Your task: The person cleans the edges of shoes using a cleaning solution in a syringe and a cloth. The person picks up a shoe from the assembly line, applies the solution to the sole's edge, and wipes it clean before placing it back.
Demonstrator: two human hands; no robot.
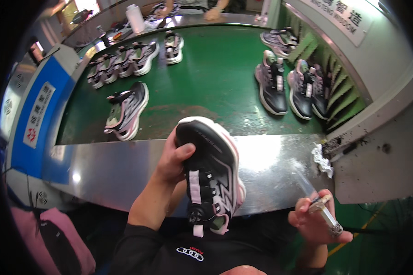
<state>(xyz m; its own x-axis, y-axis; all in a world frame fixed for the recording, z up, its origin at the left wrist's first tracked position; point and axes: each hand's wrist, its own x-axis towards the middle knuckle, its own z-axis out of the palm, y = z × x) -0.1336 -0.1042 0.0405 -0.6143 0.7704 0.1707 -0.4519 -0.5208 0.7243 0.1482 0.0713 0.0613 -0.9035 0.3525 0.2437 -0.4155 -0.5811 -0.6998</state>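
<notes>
In front of my chest, my left hand (173,158) is closed round the toe end of a black, white and pink sneaker (220,160). The thumb presses on the black upper, and the heel with its pale pull tab points toward me. Lower right, my right hand (307,224) has its fingers wrapped round a slim tool (326,216) with a pale, partly see-through body. A flat translucent piece (305,184) rises from its far end. What kind of tool it is I cannot make out. Sneaker and tool are apart.
A steel ledge (270,156) borders a green belt (206,82). One sneaker (127,111) lies at the belt's left, several more (124,62) behind it, and others (270,82) stand on the right. Crumpled white paper (322,160) lies beside the machine's right wall. Across the belt, another person's hands (212,13) show.
</notes>
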